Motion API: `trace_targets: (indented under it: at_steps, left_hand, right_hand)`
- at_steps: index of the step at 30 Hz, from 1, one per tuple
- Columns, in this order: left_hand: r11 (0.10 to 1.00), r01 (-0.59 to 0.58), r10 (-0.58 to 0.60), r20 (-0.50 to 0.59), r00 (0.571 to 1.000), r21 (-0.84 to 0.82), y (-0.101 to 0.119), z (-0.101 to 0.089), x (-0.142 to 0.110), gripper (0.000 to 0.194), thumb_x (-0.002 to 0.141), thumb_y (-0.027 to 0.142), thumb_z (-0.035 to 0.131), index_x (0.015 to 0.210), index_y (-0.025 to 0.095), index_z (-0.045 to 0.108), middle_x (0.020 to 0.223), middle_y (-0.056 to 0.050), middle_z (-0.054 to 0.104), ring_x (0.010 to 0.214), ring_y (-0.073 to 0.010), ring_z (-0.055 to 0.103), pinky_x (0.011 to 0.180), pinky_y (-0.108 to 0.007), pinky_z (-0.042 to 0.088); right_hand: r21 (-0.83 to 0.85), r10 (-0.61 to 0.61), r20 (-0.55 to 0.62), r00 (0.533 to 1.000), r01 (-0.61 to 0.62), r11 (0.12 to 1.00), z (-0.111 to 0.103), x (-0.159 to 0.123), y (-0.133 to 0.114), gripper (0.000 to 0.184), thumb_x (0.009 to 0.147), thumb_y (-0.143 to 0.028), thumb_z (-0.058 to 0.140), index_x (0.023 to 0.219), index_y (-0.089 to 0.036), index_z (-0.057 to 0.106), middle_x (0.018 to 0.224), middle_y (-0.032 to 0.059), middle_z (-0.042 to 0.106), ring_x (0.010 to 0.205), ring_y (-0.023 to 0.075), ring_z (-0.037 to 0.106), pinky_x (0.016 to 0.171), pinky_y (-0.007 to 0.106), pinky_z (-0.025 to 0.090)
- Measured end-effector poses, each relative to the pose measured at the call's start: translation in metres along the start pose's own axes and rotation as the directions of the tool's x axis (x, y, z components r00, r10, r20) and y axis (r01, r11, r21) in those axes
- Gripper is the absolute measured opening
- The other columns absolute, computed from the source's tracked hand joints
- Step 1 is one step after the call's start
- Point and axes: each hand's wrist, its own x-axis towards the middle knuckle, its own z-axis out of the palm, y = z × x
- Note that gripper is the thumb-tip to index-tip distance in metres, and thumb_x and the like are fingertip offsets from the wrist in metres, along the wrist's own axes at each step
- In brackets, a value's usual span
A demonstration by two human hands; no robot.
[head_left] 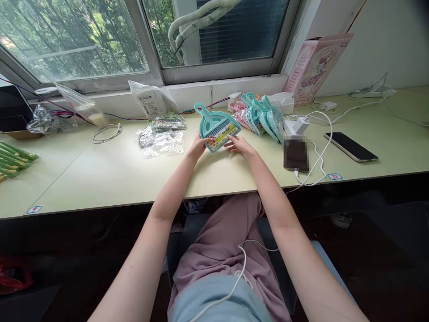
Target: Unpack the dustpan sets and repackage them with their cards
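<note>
A small teal dustpan [214, 120] with a brush nested in it and a yellow printed label [222, 136] is held up over the table, its handle pointing up and left. My left hand [198, 146] grips its lower left edge. At its lower right edge, my right hand [240, 146] holds it with thumb on the label side and the other fingers partly hidden behind. To the right lies a pile of teal dustpan sets [264, 114] with some pink ones [240, 111]. Left of my hands, a green dustpan set [167, 120] rests beside clear plastic bags [161, 142].
A phone [351, 146], a white charger [300, 125] with cables and a blurred dark device [296, 154] lie on the right. A coiled cable [106, 133] and green packets [15, 158] are on the left. The pink box [318, 67] stands by the window.
</note>
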Motion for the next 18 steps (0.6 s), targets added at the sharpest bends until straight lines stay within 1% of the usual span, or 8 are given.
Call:
trace_targets:
  at_steps: [3,6,8,11,15,18]
  left_hand:
    - [1.000,-0.006,0.006,0.003,1.000,-0.008,0.0000,0.0006,0.0000,0.063,0.055,0.010,0.078,0.114,0.017,0.057,0.102,-0.006,0.071,0.112,-0.0279,0.064,0.105,-0.046,0.045]
    - [1.000,-0.004,0.005,0.007,1.000,-0.018,0.0001,0.0009,-0.0007,0.062,0.056,0.011,0.079,0.114,0.017,0.058,0.100,-0.006,0.072,0.108,-0.0275,0.066,0.104,-0.046,0.046]
    - [1.000,-0.001,0.001,0.011,1.000,-0.028,0.0000,0.0011,-0.0012,0.063,0.055,0.010,0.079,0.113,0.017,0.058,0.100,-0.006,0.072,0.107,-0.0282,0.066,0.103,-0.046,0.047]
    - [0.999,0.010,-0.009,0.017,1.000,-0.041,-0.0005,0.0014,-0.0009,0.062,0.053,0.009,0.078,0.111,0.016,0.058,0.100,-0.007,0.072,0.108,-0.0295,0.066,0.103,-0.048,0.046]
    - [0.999,0.002,-0.001,0.015,1.000,-0.049,-0.0003,0.0021,0.0005,0.062,0.053,0.007,0.077,0.111,0.015,0.059,0.098,-0.006,0.072,0.110,-0.0291,0.066,0.105,-0.048,0.045]
    - [0.999,-0.009,0.009,0.012,1.000,-0.042,0.0020,0.0039,-0.0003,0.063,0.053,0.009,0.078,0.113,0.016,0.060,0.100,-0.006,0.073,0.107,-0.0274,0.066,0.104,-0.046,0.046]
  right_hand:
    - [0.133,-0.035,0.016,0.999,0.032,0.991,0.0024,-0.0058,-0.0039,0.017,0.096,-0.035,0.058,0.095,-0.019,0.062,0.096,0.0068,0.075,0.071,0.0139,0.071,0.059,0.022,0.053]
    - [0.208,-0.042,-0.001,0.999,0.042,0.977,0.0009,-0.0068,-0.0045,0.011,0.096,-0.031,0.057,0.095,-0.020,0.062,0.100,0.0042,0.074,0.082,0.0130,0.072,0.066,0.021,0.054]
    - [0.242,-0.022,-0.012,1.000,0.024,0.970,-0.0011,-0.0054,-0.0038,0.009,0.095,-0.028,0.057,0.092,-0.021,0.062,0.099,0.0028,0.074,0.082,0.0125,0.072,0.067,0.021,0.053]
    - [0.274,0.008,-0.020,1.000,-0.002,0.962,-0.0032,-0.0027,-0.0024,0.008,0.093,-0.026,0.057,0.089,-0.020,0.062,0.094,0.0020,0.074,0.079,0.0123,0.072,0.065,0.021,0.051]
    - [0.298,-0.002,-0.020,1.000,0.008,0.954,-0.0017,-0.0006,-0.0005,0.007,0.092,-0.026,0.058,0.090,-0.021,0.062,0.094,0.0009,0.074,0.078,0.0119,0.072,0.063,0.020,0.050]
    - [0.313,-0.029,0.001,1.000,0.027,0.950,0.0032,-0.0011,0.0010,0.009,0.091,-0.030,0.058,0.095,-0.022,0.062,0.095,0.0002,0.073,0.077,0.0112,0.071,0.064,0.021,0.052]
